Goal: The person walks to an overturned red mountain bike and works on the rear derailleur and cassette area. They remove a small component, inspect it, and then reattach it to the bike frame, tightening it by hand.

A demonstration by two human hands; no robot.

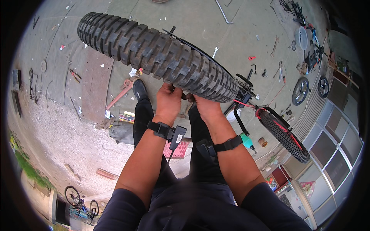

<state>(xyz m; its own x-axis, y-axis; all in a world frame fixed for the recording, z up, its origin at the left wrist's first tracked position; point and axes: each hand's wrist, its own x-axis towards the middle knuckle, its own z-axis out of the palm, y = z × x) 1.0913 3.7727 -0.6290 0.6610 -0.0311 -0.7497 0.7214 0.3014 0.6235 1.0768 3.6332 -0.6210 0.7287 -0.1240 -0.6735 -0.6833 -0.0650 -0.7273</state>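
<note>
A bicycle's knobby black tyre point(154, 54) slants across the upper middle, its wheel raised toward me. My left hand point(168, 101) is at the tyre's near side, fingers curled in a closed grip partly hidden under the tread. Close to its right is my right hand point(206, 107), also closed, with most of its fingers behind the tyre. Small dark shapes show between the hands; what they grip I cannot make out. To the right the bicycle goes on to a pedal crank point(244, 81) and its other wheel point(283, 134), with red frame parts.
Pliers point(75, 75), a red pipe wrench point(120, 93) and a spanner point(215, 52) lie on the concrete floor. A green bottle point(246, 141) is by my right forearm. Loose wheels point(300, 91) and another bicycle point(314, 46) are at the right. My shoe point(140, 91) is below the tyre.
</note>
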